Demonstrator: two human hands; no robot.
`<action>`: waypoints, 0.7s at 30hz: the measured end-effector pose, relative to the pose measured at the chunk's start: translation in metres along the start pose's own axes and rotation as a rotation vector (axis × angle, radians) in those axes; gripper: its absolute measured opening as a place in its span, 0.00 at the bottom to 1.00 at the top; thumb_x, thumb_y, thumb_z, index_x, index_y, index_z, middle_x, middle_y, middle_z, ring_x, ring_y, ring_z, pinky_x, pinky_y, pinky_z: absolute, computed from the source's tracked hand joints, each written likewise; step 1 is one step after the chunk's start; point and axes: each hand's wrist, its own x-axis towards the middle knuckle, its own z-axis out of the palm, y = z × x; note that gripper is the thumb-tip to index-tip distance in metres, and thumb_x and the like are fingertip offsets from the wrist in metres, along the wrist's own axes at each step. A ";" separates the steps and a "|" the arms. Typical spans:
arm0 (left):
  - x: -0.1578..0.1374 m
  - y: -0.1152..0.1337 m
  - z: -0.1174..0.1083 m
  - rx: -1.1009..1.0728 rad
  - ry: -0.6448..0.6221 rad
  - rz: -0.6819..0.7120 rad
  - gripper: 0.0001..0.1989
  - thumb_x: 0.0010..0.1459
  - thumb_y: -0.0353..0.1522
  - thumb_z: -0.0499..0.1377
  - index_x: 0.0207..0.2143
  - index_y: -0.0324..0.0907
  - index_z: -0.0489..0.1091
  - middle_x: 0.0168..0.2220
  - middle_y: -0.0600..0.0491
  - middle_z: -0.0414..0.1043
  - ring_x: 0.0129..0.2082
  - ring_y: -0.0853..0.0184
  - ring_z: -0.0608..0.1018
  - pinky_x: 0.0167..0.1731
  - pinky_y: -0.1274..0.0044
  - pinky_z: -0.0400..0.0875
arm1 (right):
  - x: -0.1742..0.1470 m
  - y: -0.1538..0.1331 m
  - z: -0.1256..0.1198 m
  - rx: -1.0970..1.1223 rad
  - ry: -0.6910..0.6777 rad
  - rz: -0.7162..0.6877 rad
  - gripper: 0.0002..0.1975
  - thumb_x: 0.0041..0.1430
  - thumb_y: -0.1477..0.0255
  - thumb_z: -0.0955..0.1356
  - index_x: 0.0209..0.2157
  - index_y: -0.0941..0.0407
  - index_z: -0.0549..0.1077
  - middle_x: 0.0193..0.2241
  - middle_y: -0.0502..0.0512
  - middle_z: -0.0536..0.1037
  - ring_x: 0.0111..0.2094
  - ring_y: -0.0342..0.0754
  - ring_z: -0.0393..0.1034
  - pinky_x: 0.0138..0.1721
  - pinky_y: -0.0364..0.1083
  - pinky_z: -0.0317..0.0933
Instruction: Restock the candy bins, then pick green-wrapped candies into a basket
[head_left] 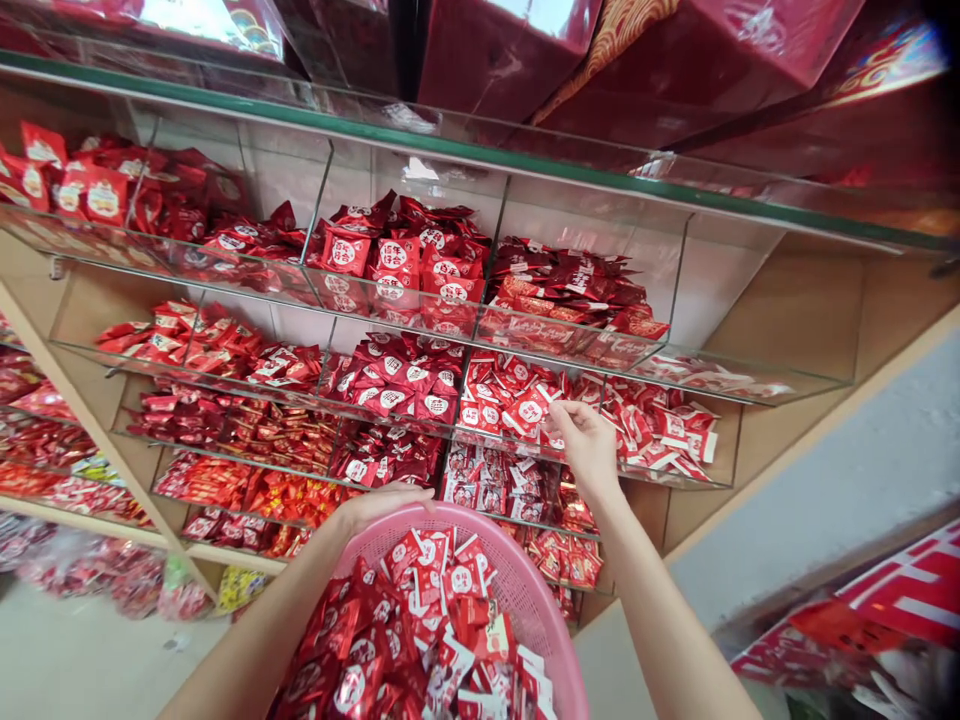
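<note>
My left hand (382, 508) grips the far rim of a pink plastic basket (566, 625), its fingers over the edge. Small red packets (356, 685) with white round labels and red-and-white packets (450, 665) fill much of the basket. My right hand (589, 445) is at a glass shelf beyond the basket, thumb and fingers pinched at the edge of a red-and-white candy packet (528, 411). Similar packets (484, 385) lie heaped around it in that shelf section. The fingertips partly cover the packet's right side.
Glass shelves (390, 295) with upright dividers hold heaps of red packets (401, 255) in sections. Large dark red boxes (510, 60) stand on the top glass shelf. Bagged goods (112, 575) lie on the floor at left. A grey wall (832, 440) is at right.
</note>
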 end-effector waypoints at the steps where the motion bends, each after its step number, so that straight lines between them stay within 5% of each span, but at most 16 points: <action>1: 0.000 0.000 0.000 0.013 0.005 0.002 0.25 0.54 0.52 0.51 0.36 0.42 0.75 0.45 0.53 0.68 0.49 0.63 0.66 0.53 0.75 0.54 | -0.010 -0.002 0.001 0.026 -0.081 0.027 0.14 0.51 0.61 0.68 0.31 0.58 0.72 0.23 0.51 0.74 0.25 0.44 0.69 0.28 0.43 0.63; 8: 0.002 -0.010 0.004 -0.118 -0.034 0.044 0.23 0.54 0.49 0.53 0.36 0.40 0.75 0.42 0.51 0.71 0.42 0.63 0.70 0.48 0.75 0.60 | -0.086 0.023 0.020 0.000 -0.822 0.253 0.12 0.54 0.61 0.67 0.29 0.57 0.71 0.21 0.49 0.73 0.24 0.42 0.69 0.28 0.42 0.63; 11: 0.002 -0.009 0.003 -0.035 -0.023 0.040 0.22 0.55 0.48 0.52 0.37 0.41 0.75 0.44 0.51 0.70 0.44 0.64 0.70 0.50 0.75 0.58 | -0.110 0.041 0.026 -0.036 -1.009 0.305 0.11 0.55 0.63 0.66 0.27 0.58 0.70 0.20 0.47 0.72 0.23 0.41 0.68 0.27 0.42 0.61; 16: -0.001 -0.006 0.002 -0.024 -0.009 0.010 0.22 0.55 0.47 0.51 0.38 0.41 0.74 0.44 0.51 0.69 0.44 0.64 0.70 0.49 0.75 0.59 | -0.132 0.065 0.033 -0.064 -1.105 0.372 0.09 0.56 0.68 0.65 0.26 0.58 0.67 0.19 0.46 0.70 0.21 0.40 0.68 0.23 0.39 0.58; 21: 0.000 -0.010 0.001 -0.047 -0.004 0.026 0.22 0.55 0.47 0.51 0.38 0.41 0.74 0.43 0.52 0.70 0.44 0.64 0.70 0.49 0.76 0.59 | -0.148 0.082 0.037 -0.049 -1.015 0.497 0.05 0.50 0.72 0.66 0.25 0.58 0.66 0.17 0.45 0.70 0.20 0.40 0.69 0.22 0.38 0.58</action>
